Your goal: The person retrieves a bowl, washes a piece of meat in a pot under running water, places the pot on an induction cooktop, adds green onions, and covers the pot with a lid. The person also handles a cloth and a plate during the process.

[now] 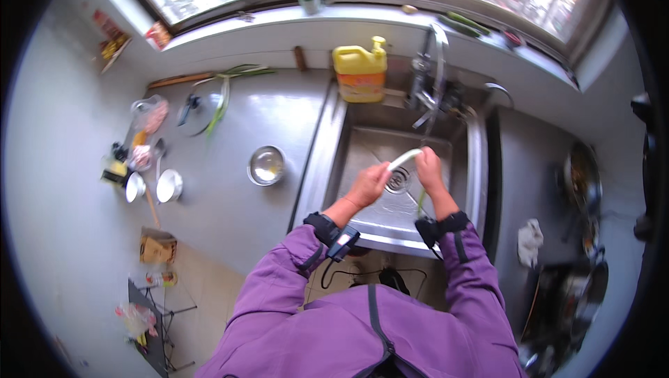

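Observation:
Over the stainless steel sink [360,148], both of my hands grip a scallion stalk. My left hand [368,185] closes around one end of the white scallion stalk [403,159]. The other end is in my right hand [430,169], and a strip of green leaf hangs below it. The chrome faucet [440,56] arches above, and its thin stream comes down close to my right hand. Beneath the stalk, the round drain [397,181] is partly covered by my left hand. Wet patches shine on the sink floor.
A yellow pump jug [360,77] stands behind the sink. On the left counter are a metal bowl [266,166], more scallions [245,70], a lid [194,112] and white bowls [170,185]. Cucumbers [464,23] lie on the sill. A cloth [530,242] and a pan [581,174] are at right.

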`<state>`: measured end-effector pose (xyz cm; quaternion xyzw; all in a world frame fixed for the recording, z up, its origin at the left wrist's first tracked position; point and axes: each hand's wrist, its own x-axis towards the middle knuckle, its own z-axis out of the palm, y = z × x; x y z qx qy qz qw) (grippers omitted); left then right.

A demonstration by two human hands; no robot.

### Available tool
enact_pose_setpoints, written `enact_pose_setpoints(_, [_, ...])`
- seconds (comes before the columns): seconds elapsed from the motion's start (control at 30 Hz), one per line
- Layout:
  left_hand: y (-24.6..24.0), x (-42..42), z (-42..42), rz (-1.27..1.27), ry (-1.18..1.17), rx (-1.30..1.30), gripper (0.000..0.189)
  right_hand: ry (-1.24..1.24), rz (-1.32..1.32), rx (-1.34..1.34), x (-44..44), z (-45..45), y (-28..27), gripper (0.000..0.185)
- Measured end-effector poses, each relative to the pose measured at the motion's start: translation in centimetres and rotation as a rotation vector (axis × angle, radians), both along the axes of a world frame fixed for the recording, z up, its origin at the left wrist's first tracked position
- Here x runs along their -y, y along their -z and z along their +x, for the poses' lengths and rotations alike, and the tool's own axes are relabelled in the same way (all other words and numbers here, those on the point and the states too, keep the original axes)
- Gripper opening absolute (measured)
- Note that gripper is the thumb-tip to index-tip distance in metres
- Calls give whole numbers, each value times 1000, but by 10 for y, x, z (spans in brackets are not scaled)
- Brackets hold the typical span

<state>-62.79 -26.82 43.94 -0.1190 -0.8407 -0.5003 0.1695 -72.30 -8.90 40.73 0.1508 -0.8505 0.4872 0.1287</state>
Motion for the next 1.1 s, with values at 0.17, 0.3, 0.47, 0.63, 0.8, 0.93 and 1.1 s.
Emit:
enact_pose_setpoints(0.17, [-1,0,-7,105,11,-27,23,-124,-1023,740,17,6,-21,24])
enact_pose_setpoints(0.3, [-5,-1,-7,81,72,-53,24,-164,-1400,938,14,27,-55,24])
enact_pose_setpoints(0.47, [3,-13,-15,67,56,45,22,-261,-1577,1027,17,55,-83,26])
enact_pose_setpoints(0.63, [-1,-26,-32,56,48,331,30,-224,-1039,762,11,62,-65,33])
enact_pose_setpoints(0.8, [-18,-79,-32,-266,218,15,24,-28,-326,187,-41,64,-71,28])
enact_pose_setpoints(0.93, [-16,-127,-62,-92,168,10,18,98,-92,112,-73,95,-95,31])
enact_pose_setpoints(1.1, [5,-154,-141,-457,-234,-180,32,-59,-351,-29,-184,138,-122,31])
